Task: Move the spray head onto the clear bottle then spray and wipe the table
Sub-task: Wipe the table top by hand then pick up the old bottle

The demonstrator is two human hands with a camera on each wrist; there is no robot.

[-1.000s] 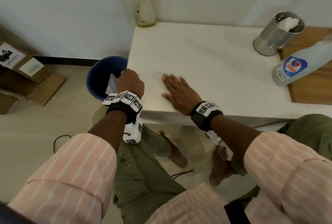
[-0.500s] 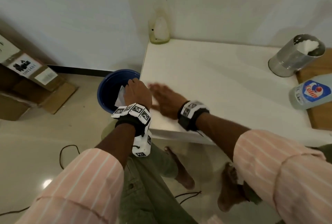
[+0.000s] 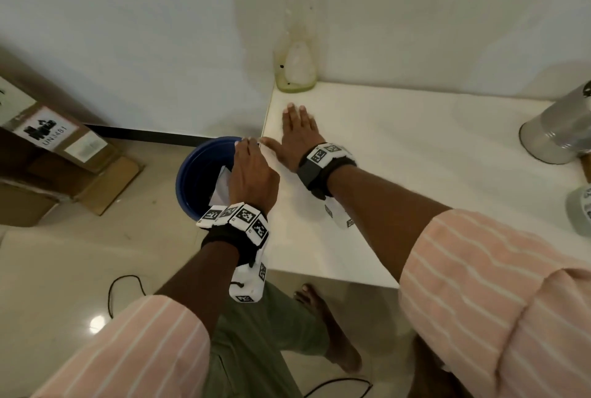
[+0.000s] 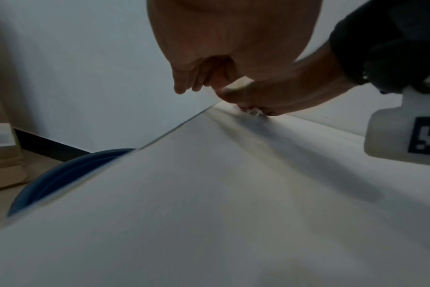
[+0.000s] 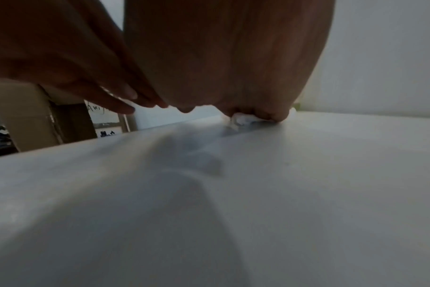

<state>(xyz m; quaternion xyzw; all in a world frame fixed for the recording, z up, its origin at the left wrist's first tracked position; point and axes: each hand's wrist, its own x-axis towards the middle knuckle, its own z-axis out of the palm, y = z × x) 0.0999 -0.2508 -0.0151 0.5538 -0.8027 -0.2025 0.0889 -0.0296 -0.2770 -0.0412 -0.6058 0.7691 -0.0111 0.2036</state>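
On the white table [image 3: 431, 180] my right hand [image 3: 297, 124] lies flat near the left edge, fingers straight and pointing to the back corner. It presses a crumpled white tissue [image 5: 244, 118] onto the top; the left wrist view shows a bit of this tissue [image 4: 252, 112] under the palm. My left hand [image 3: 248, 150] is held with straight fingers against the table's left edge, over the bin, and holds nothing. The clear bottle [image 3: 295, 62] stands upright in the back left corner, just beyond my right fingertips; its top is faint against the wall.
A blue bin [image 3: 195, 174] with white paper [image 3: 220, 188] in it sits on the floor by the left edge. A metal cup [image 3: 556, 132] and a labelled bottle [image 3: 580, 210] are at the far right. Cardboard boxes [image 3: 48, 135] stand on the left, and a cable [image 3: 124, 285] lies on the floor.
My right hand slid with the tissue from the table's front to the left edge, then away toward the back corner. My left hand moved along the left edge over the bin.
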